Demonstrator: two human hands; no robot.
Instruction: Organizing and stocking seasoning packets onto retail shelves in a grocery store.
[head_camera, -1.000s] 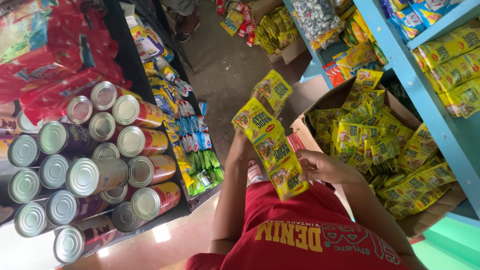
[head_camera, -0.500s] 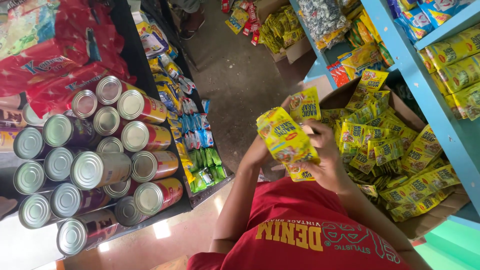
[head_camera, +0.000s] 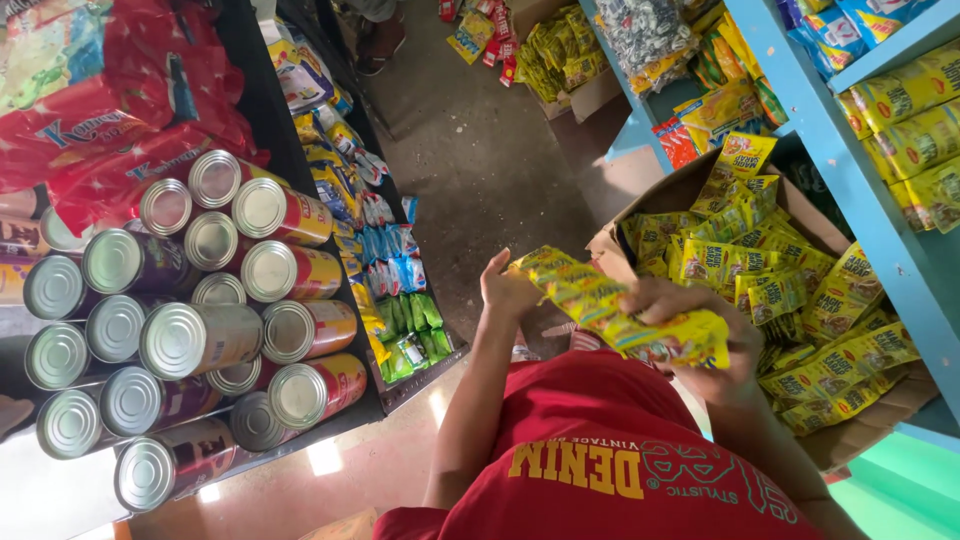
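Both hands gripping a strip of yellow packets over the box

The left hand (head_camera: 508, 288) is pinching the strip of yellow packets (head_camera: 620, 310) at its left end, the right hand (head_camera: 715, 345) is clamping the right end, left of the cardboard box (head_camera: 610, 240) full of more packets; cans (head_camera: 200, 330) are sitting far left.

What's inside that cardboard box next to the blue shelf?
The cardboard box is heaped with small yellow sachets, loose and overlapping. They cover its bottom, so nothing beneath them shows. The near corner is hidden behind the right hand and the sachet strip it holds.
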